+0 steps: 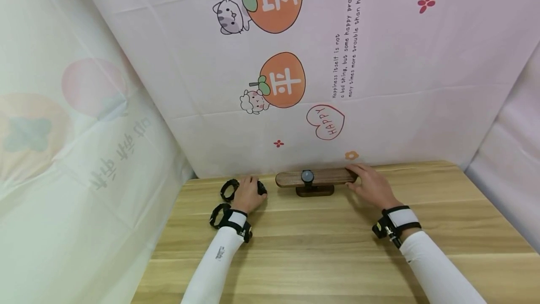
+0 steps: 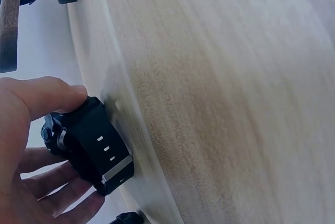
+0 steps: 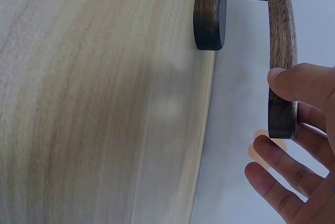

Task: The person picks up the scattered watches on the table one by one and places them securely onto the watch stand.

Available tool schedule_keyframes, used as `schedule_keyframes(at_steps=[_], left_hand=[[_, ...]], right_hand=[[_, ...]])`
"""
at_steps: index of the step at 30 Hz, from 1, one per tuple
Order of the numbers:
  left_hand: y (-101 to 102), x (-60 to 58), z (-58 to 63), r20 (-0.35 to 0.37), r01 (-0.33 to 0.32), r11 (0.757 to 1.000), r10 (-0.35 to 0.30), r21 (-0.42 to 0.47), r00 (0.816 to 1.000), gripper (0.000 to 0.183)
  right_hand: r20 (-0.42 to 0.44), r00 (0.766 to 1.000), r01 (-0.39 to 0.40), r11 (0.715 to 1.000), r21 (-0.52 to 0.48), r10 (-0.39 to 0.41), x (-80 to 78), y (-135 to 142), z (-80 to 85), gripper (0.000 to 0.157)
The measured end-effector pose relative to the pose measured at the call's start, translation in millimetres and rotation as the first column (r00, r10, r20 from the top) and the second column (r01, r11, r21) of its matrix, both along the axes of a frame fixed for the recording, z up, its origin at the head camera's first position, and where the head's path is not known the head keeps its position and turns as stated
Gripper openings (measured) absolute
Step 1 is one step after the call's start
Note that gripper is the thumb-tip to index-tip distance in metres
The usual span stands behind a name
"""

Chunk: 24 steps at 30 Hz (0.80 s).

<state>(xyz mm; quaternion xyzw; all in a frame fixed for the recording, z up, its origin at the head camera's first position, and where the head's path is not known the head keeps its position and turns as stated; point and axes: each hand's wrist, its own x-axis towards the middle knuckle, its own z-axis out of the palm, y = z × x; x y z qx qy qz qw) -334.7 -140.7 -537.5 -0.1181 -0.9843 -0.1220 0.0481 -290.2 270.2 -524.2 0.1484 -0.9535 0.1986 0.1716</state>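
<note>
Black watch [image 2: 96, 127] in left grip [image 2: 13, 140]

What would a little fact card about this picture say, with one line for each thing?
Left grip: holds a black watch
Right grip: pinches the right end of a wooden bar
On the bar: a round-faced watch
Under the bar: a wooden base on the table
Left of the left grip: two black bands, probably watches
Behind: white cloth with a red heart saying HAPPY
</note>
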Motion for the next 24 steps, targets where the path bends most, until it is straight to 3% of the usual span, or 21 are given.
schedule_keyframes(at_steps=[13, 24], left_hand=[[2, 3.4, 5.3, 0.031, -0.016, 0.999, 0.014, 0.046, 0.999, 0.070], [-1, 6.7, 11.3, 0.063, -0.027, 0.982, 0.016, 0.186, 0.998, 0.069]], right_hand=[[0.010, 1.000, -0.002, 1.000, 0.003, 0.002, 2.7, -2, 3.8, 0.061], [0.029, 1.000, 0.002, 1.000, 0.000, -0.002, 3.3, -2, 4.9, 0.061]])
